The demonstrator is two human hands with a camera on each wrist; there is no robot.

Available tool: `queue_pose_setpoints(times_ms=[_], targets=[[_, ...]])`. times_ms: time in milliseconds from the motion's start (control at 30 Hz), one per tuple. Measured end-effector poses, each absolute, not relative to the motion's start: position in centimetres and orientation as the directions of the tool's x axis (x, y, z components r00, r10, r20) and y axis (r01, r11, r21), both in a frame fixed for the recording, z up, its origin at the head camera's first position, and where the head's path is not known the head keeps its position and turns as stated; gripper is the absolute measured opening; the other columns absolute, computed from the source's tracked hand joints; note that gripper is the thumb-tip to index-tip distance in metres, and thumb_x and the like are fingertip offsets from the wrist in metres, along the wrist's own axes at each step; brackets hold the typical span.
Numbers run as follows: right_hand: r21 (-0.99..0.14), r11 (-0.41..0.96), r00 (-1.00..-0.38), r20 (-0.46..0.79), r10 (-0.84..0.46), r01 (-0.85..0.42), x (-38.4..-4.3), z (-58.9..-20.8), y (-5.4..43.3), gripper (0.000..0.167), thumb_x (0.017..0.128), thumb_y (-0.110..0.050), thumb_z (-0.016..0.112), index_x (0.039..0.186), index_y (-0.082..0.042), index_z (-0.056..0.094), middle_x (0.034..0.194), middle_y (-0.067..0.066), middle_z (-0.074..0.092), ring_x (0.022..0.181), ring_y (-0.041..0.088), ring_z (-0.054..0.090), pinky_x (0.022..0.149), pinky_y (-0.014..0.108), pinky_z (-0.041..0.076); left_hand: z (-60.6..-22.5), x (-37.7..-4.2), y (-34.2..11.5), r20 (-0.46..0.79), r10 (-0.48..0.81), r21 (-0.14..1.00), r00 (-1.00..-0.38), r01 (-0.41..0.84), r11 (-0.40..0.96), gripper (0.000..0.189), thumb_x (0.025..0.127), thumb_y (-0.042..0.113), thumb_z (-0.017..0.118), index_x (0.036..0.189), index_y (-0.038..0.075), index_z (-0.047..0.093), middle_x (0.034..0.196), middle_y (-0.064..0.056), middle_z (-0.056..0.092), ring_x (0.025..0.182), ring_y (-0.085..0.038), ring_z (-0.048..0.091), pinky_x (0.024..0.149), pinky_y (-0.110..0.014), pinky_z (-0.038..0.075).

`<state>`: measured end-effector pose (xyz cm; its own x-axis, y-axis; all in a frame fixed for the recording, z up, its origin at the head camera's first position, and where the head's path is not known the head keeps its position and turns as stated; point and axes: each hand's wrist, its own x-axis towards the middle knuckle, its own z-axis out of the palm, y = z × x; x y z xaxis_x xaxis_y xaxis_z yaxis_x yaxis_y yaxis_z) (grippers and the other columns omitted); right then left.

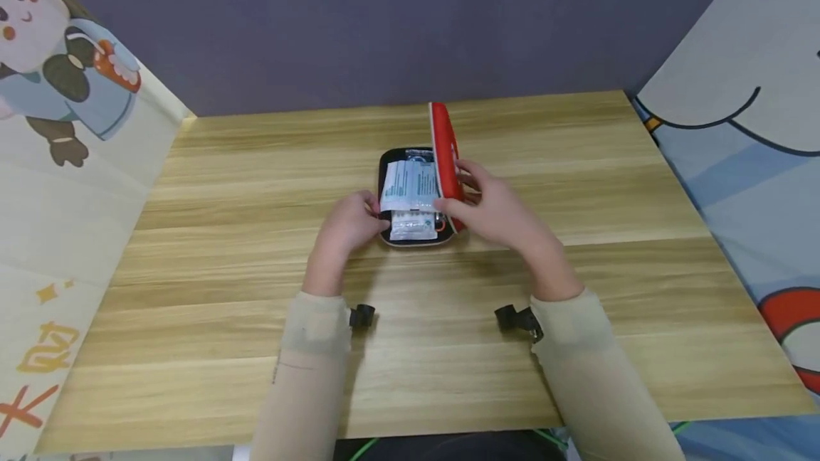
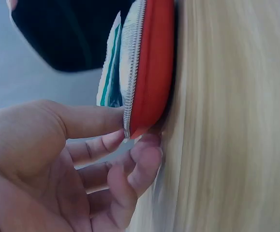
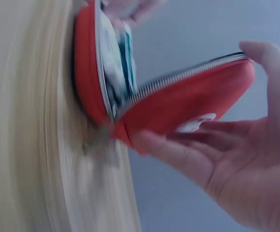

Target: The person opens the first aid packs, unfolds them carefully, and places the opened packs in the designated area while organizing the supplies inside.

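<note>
A red zippered case [image 2: 154,67] lies on the table with its lid [image 1: 445,148] raised on the right side. Inside its black-lined base sit a white packet with green print [image 1: 408,187] and a clear-wrapped white packet [image 1: 413,226]. My left hand [image 1: 348,223] pinches the base's near left edge, thumb on the zip rim and fingers against the outside. With the thumb on its edge and fingers along its outer face, my right hand [image 1: 500,210] holds the lid. A white mark on the lid [image 3: 190,94] is partly hidden by those fingers.
The wood-grain table [image 1: 224,361] extends around the case on all sides. A dark purple-grey wall [image 1: 384,27] stands behind it, and walls with cartoon pictures flank it left and right. Black wrist mounts [image 1: 362,315] jut from both sleeves.
</note>
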<state>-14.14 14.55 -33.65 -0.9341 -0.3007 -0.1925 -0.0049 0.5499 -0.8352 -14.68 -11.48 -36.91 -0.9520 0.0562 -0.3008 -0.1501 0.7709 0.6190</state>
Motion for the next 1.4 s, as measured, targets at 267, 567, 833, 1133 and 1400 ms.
queue_pose_setpoints(times_ms=[267, 567, 833, 1133, 1400], targets=[[-0.872, 0.485, -0.959, -0.183, -0.216, 0.057, -13.9, -33.5, 19.8, 0.08, 0.105, -0.024, 0.06, 0.172, -0.011, 0.018, 0.156, 0.027, 0.055, 0.123, 0.039, 0.071, 0.085, 0.04, 0.068, -36.8, -14.7, -12.6, -0.295, -0.006, 0.565, -0.956, -0.179, 0.805, 0.036, 0.097, 0.027, 0.077, 0.122, 0.007, 0.061, 0.108, -0.014, 0.073, 0.093, -0.029, 0.063, 0.086, -0.045, 0.055], [-0.551, 0.834, -0.955, -0.228, -0.192, -0.036, -14.7, -35.1, 20.9, 0.071, 0.105, -0.028, 0.056, 0.161, 0.009, 0.035, 0.131, 0.032, 0.069, 0.112, 0.042, 0.067, 0.098, 0.055, 0.056, -36.9, -15.2, -13.4, -0.22, 0.009, 0.515, -0.976, -0.108, 0.85, 0.071, 0.099, 0.024, 0.075, 0.16, 0.004, 0.043, 0.155, -0.023, 0.057, 0.147, -0.046, 0.048, 0.126, -0.059, 0.04], [-0.413, 0.908, -0.904, -0.358, -0.233, -0.07, -15.4, -37.0, 21.4, 0.063, 0.106, -0.025, 0.057, 0.152, 0.015, 0.044, 0.15, 0.04, 0.052, 0.139, 0.055, 0.053, 0.117, 0.066, 0.046, -37.0, -17.2, -15.4, -0.299, 0.225, 0.558, -0.927, 0.022, 0.83, 0.09, 0.101, 0.031, 0.074, 0.17, 0.008, 0.022, 0.176, -0.019, 0.027, 0.165, -0.042, 0.021, 0.135, -0.059, 0.02], [-0.298, 0.944, -0.903, -0.351, -0.247, -0.142, -18.7, -32.1, 17.4, 0.072, 0.107, -0.03, 0.061, 0.163, 0.005, 0.033, 0.165, 0.031, 0.04, 0.151, 0.05, 0.042, 0.122, 0.065, 0.041, -36.7, -18.8, -16.7, -0.441, 0.337, 0.565, -0.832, 0.034, 0.825, 0.13, 0.084, 0.058, 0.086, 0.172, 0.031, -0.005, 0.182, -0.011, 0.001, 0.168, -0.039, 0.009, 0.135, -0.061, 0.016], [-0.347, 0.92, -0.872, -0.376, -0.314, -0.182, -22.7, -32.6, 12.3, 0.076, 0.106, -0.045, 0.064, 0.167, -0.01, 0.035, 0.17, 0.013, 0.043, 0.153, 0.036, 0.047, 0.124, 0.056, 0.043, -36.5, -19.3, -16.9, -0.46, 0.335, 0.541, -0.823, 0.04, 0.84, 0.132, 0.081, 0.057, 0.088, 0.173, 0.03, -0.002, 0.182, -0.008, 0.007, 0.168, -0.037, 0.012, 0.136, -0.057, 0.017]])
